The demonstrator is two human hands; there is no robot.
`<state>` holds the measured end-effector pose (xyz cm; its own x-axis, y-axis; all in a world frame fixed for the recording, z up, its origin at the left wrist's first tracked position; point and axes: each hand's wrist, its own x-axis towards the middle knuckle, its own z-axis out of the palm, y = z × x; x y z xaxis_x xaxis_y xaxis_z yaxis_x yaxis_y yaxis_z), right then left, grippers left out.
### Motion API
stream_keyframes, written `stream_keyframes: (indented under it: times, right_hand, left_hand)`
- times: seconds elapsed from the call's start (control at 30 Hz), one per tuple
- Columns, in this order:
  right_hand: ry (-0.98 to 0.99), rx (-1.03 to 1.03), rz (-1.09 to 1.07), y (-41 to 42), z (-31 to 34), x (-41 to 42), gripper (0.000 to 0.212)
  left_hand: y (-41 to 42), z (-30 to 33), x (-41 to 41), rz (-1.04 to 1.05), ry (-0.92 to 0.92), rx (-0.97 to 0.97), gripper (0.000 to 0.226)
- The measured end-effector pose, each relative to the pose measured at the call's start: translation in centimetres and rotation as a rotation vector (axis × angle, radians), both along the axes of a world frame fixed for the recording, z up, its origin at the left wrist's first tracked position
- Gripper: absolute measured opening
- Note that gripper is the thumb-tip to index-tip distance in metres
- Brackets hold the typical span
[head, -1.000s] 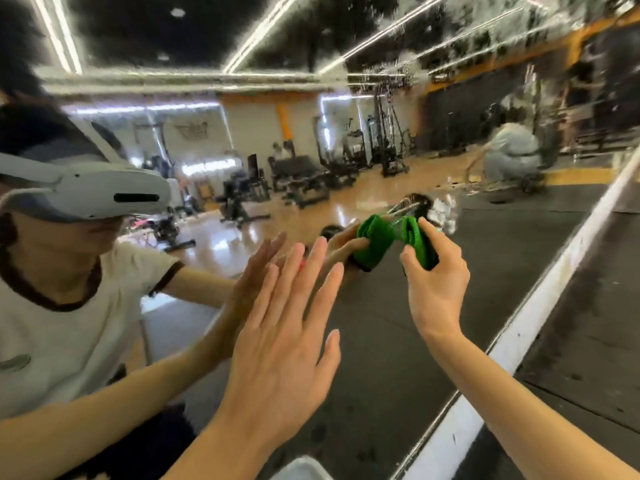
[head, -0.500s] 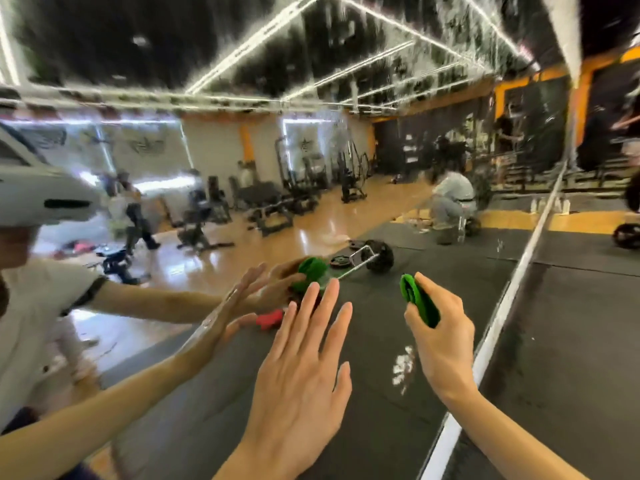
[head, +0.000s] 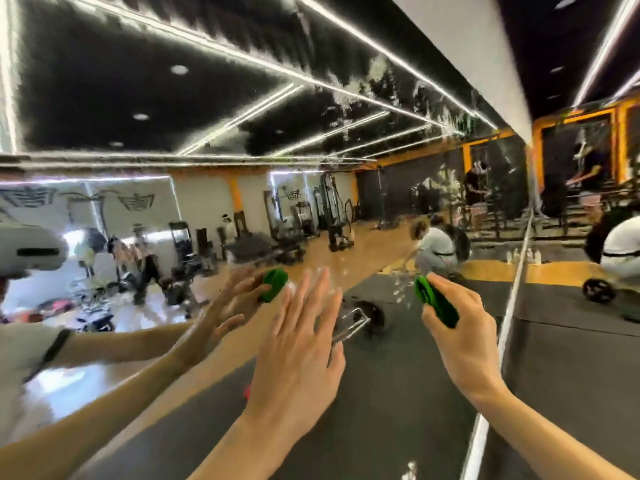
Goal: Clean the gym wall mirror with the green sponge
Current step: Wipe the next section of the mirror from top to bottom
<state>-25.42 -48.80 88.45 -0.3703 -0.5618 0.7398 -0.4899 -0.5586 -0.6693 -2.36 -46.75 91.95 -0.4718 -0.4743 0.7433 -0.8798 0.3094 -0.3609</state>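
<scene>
Right hand (head: pixel 460 336): its fingers and thumb curl round the soft, folded green sponge (head: pixel 435 302) and squeeze it, up by the glass.
Left hand (head: pixel 299 351): flat and wide, fingers straight and spread, raised toward the big shiny gym wall mirror (head: pixel 214 98). I cannot tell if it touches the glass.
Hands: apart, side by side, with the left one lower.
Sponge: near the mirror's right edge.
Mirror: it has white wet smears (head: pixel 398 287) beside the sponge, and it shows both hands again.
Further out: a white strip (head: pixel 509 327) runs down the mirror's edge.
</scene>
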Motion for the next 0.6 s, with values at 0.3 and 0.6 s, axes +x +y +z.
stream_keyframes:
  times: [0.3, 0.6]
  right_hand:
    - [0.058, -0.149, 0.083, -6.3, 8.7, -4.3, 0.055]
    - [0.08, -0.231, 0.281, -18.4, 16.0, -10.5, 0.059]
  left_hand:
    - [-5.3, 8.0, -3.4, 0.099, 0.01, -0.152, 0.059]
    - [-14.4, 13.7, -10.1, 0.286, -0.018, -0.232, 0.067]
